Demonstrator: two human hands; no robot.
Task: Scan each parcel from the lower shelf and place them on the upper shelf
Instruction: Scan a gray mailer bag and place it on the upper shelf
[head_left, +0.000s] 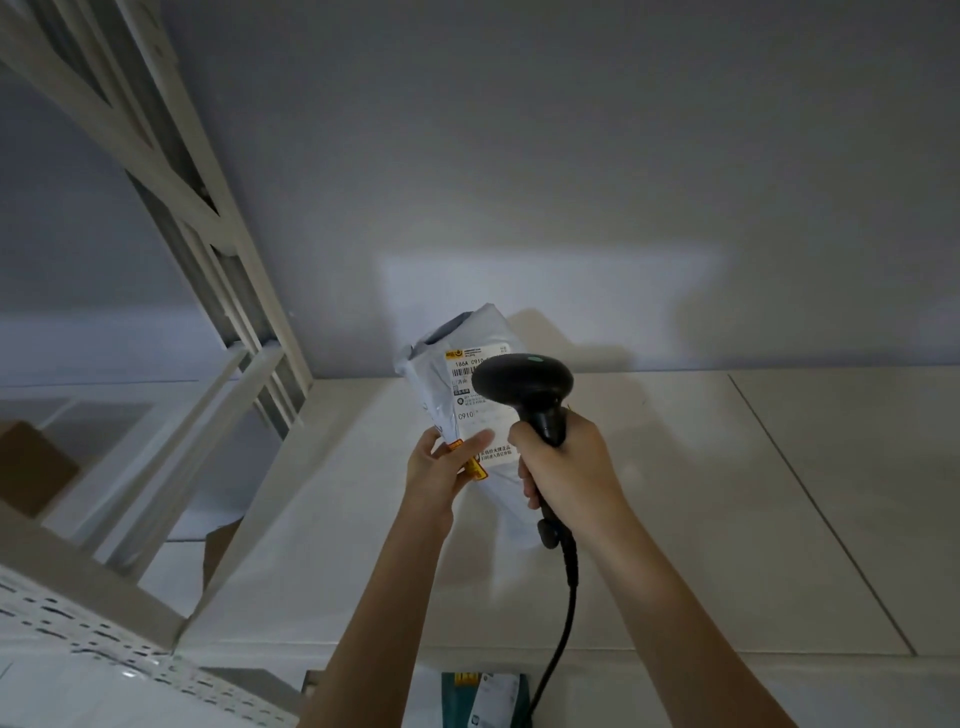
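Above shelf (675, 519), labelled white parcel (457, 374)

The shipping label (480, 405) is partly covered by the scanner (524, 382); its small print cannot be read. A green parcel (485, 699) is cut off by the bottom edge.

Left hand (447, 465) gripping the lower edge of a white poly-mailer parcel (470, 395), held upright over the white upper shelf (727, 493), label facing the camera. Right hand (563, 467) wrapped around the handle of a black corded barcode scanner (524, 387), head overlapping the shipping label (480, 410). Another labelled parcel (485, 699) below the shelf edge.
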